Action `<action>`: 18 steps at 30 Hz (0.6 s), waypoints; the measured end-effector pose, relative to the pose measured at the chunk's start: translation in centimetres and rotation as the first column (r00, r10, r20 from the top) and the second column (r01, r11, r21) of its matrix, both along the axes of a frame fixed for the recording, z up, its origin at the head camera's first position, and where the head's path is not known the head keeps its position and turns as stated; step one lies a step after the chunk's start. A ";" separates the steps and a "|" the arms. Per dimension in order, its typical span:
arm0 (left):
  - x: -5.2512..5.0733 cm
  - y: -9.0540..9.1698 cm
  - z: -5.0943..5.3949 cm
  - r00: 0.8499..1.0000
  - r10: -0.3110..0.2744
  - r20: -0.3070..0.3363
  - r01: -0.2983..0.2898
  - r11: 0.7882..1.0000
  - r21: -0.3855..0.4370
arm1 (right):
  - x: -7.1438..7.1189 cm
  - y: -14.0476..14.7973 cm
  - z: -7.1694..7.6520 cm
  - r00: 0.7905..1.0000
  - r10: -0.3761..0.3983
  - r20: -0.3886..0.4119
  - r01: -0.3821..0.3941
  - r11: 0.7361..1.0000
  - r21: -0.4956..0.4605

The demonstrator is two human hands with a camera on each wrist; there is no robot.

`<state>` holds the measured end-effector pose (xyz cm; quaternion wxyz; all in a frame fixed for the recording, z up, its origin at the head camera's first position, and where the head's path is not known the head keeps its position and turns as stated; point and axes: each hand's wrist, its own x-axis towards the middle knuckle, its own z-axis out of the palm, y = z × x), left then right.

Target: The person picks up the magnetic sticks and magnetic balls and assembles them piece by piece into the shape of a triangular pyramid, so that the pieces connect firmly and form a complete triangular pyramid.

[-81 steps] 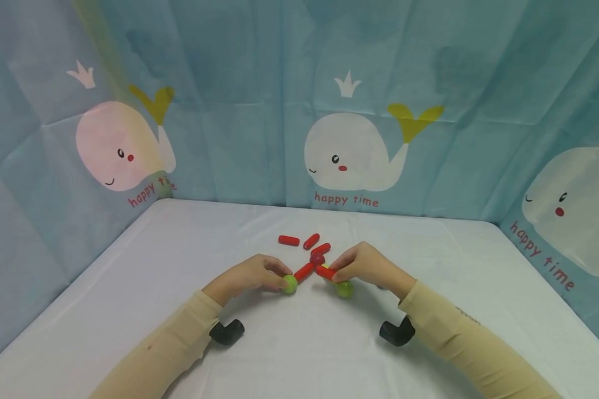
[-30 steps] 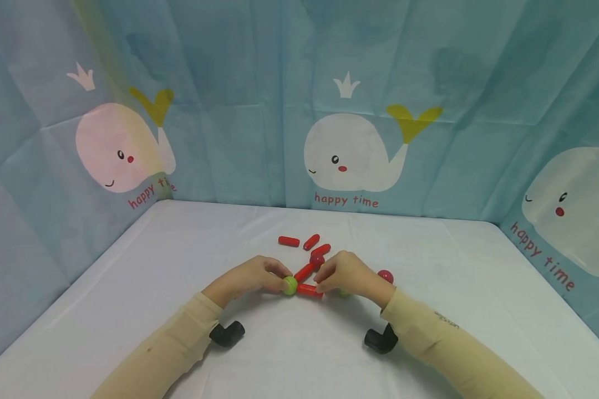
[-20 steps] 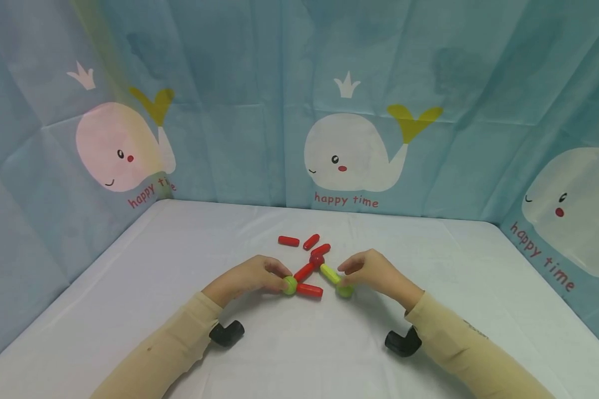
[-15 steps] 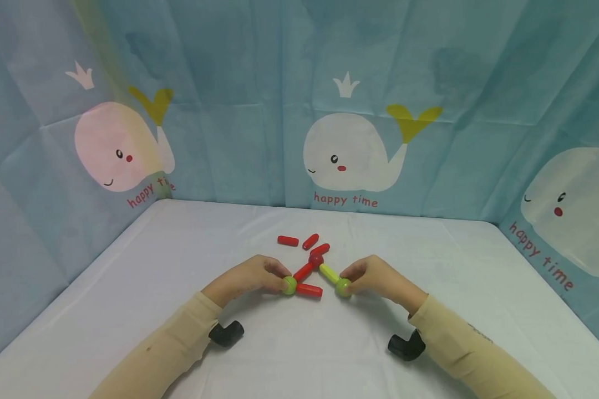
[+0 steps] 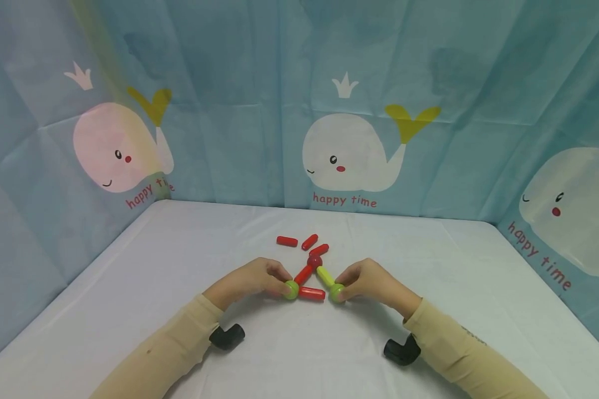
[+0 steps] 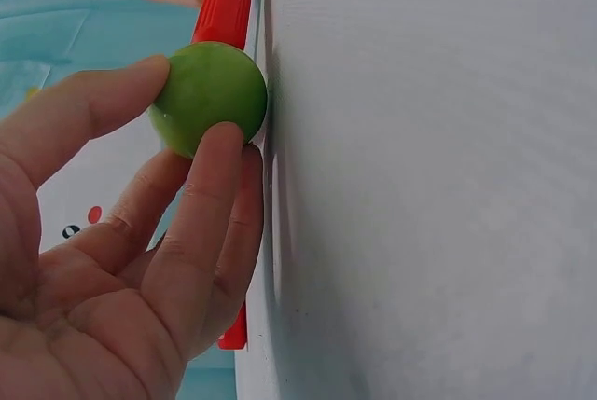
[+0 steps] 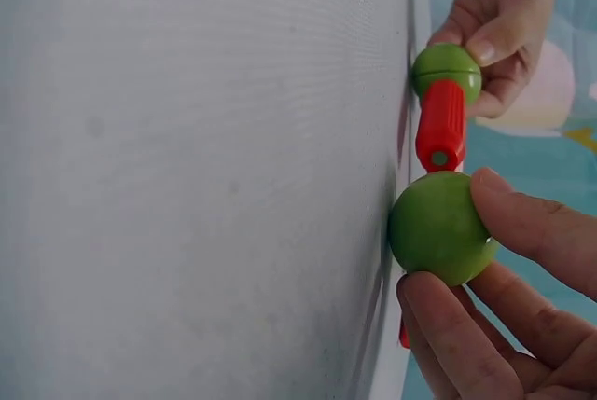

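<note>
My left hand pinches a green ball between thumb and fingers on the white table. My right hand pinches a second green ball. Between the balls lies a short red rod; one end touches the left ball, and a narrow gap separates its other end from the right ball. Another red rod runs from the left ball to a dark red ball. From that ball a yellow-green rod leads to the right ball, so the pieces form a near-triangle.
Behind the dark red ball lie several loose red rods, one of them close against it. A blue curtain with printed whales stands at the table's back edge. Black angled pieces sit under both sleeves.
My right hand laid the red rod against the left ball, let go, and took hold of the right green ball. That ball has shifted left, towards the rod's free end.
</note>
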<state>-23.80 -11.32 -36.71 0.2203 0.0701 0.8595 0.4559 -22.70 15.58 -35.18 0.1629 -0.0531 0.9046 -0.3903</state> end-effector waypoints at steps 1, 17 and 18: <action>0.0 0.0 0.0 1.000 -0.002 -0.002 0.002 1.000 0.001 | 0.0 -0.1 0.0 1.000 0.001 0.001 -0.001 1.000 0.000; 0.2 0.2 0.1 1.000 0.002 0.002 -0.003 1.000 0.029 | 0.1 -0.2 -0.1 1.000 -0.003 -0.001 0.003 1.000 0.005; 0.2 0.2 0.1 1.000 0.004 0.003 -0.004 0.999 0.032 | 0.1 -0.3 -0.1 1.000 -0.005 0.000 0.005 1.000 0.003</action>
